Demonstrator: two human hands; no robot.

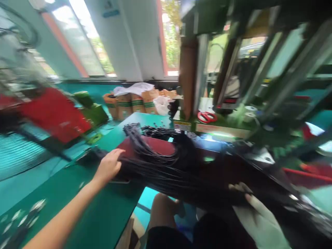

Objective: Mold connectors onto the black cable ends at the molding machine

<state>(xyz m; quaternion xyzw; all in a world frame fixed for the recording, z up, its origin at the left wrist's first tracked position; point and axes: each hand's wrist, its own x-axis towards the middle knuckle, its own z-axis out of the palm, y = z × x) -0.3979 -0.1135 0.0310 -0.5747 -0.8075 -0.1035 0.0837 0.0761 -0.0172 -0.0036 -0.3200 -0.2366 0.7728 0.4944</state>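
A long bundle of black cables (pixel 166 178) stretches across in front of me, above my lap. Its left part is gripped by my left hand (pixel 108 166), which is bare and has its fingers wrapped round the strands. My right hand (pixel 255 211) wears a pale glove with bare fingertips and is closed round the bundle's right part. Motion blur smears the right end of the cables. Behind the bundle, another bunch of black cables (pixel 140 143) lies curved over a dark red board (pixel 160 145).
A green press-like machine (pixel 189 76) with metal columns stands ahead to the right. Red-handled scissors (pixel 206 117) lie on its base. Cartons (pixel 124 106) stand by the windows. Blurred connector ends (pixel 28 216) lie on the green table (pixel 103 211) at left. At right is a red bin (pixel 308 176).
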